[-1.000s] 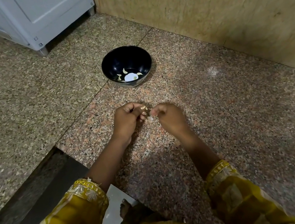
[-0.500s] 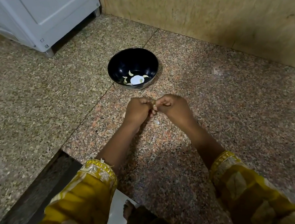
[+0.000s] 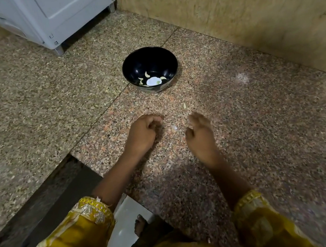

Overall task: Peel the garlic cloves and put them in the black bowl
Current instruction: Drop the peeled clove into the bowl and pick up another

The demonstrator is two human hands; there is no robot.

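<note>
Our left hand (image 3: 144, 133) was curled tight, and we could not tell if it held a clove. Our right hand (image 3: 200, 136) hung loose, with nothing in it that we could see. The round shiny black bowl (image 3: 137, 67), with peeled pale garlic cloves (image 3: 146, 74) inside, sat at twelve o'clock. A small white bit (image 3: 174, 127) lay between our hands on the speckled stone floor (image 3: 267, 126). It could get lost among the speckles.

Floor (image 3: 267, 126) near of bowl (image 3: 137, 67) open, only small peel scraps (image 3: 174, 128) on it. Wall (image 3: 246, 10) blocks far and right, just beyond bowl. White appliance (image 3: 64, 12) stands far left. Dark step (image 3: 47, 200) near left.
</note>
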